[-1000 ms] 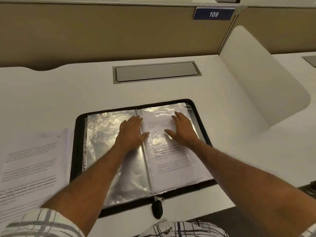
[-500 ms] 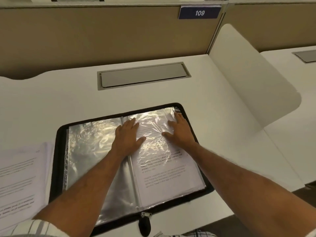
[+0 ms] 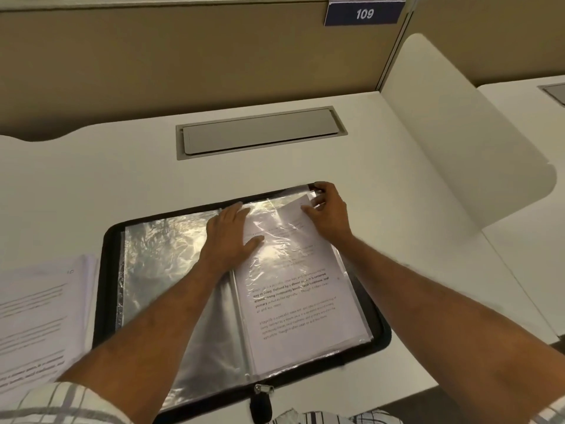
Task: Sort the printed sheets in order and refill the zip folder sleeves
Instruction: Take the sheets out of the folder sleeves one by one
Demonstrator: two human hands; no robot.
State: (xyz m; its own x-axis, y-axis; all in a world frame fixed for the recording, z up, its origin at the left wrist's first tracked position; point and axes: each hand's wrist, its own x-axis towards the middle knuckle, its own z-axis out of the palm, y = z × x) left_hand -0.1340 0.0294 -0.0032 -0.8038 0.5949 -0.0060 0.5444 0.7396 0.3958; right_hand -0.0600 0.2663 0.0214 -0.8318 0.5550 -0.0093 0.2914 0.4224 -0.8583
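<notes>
Well forward over the white surface point(image 3: 91, 179), both bare forearms reach out from checked sleeves point(image 3: 61, 402) toward the far end of the open zip folder point(image 3: 105, 270). The left hand point(image 3: 232, 234) lies flat, palm down and fingers straight, holding nothing. It presses beside the spine near the top, its fingers on the left-hand sleeve point(image 3: 159, 264) and its thumb spread onto the facing page.

The right hand point(image 3: 328, 212) is further out, at the far right corner of the folder. Its fingers curl over the top edge and its thumb meets them from the near side, pinching the corner of the right-hand sleeve point(image 3: 275, 215), whose clear plastic is raised and crinkled there. Whether the paper's corner is caught in the same pinch cannot be told.

A printed sheet point(image 3: 293, 301) sits inside that sleeve, its text running down toward the person, below and between the two hands. The left-hand sleeve shows only shiny plastic. The folder lies flat, with its zip pull point(image 3: 260, 405) at the near edge. A stack of printed sheets point(image 3: 39, 316) lies just beside the folder on the left, well apart from both hands. Beyond the folder a grey hatch point(image 3: 261, 133) is set into the surface.
</notes>
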